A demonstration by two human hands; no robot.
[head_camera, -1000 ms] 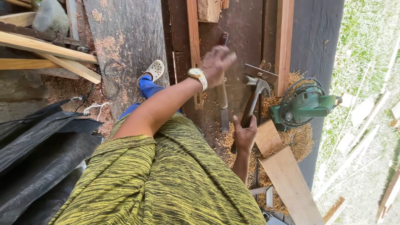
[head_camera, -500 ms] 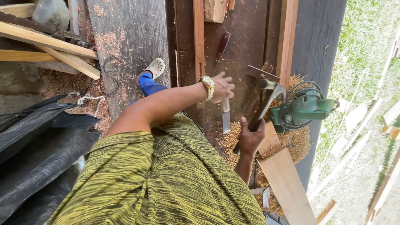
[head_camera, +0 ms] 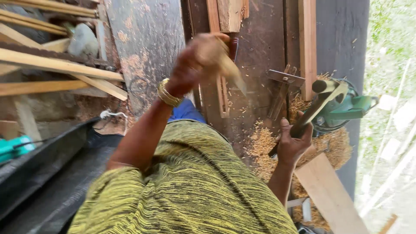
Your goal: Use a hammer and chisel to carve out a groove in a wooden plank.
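Since 0.5 s ago the left hand (head_camera: 201,60) has come up off the boards w/ a blurred flat metal blade (head_camera: 234,73), fingers shut round it. Right hand (head_camera: 292,145) fingers wrapped on dark-handled hammer (head_camera: 318,104), head just beside green power tool (head_camera: 346,108). Sawdust pile (head_camera: 264,145) below; pale plank (head_camera: 329,195) near the platform edge on the right.

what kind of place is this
Most likely a rough outdoor carpentry spot. Sawdust and shavings cover the dark wooden work surface, cut boards are stacked beside it, and a green power tool sits near the hammer, with grass beyond.
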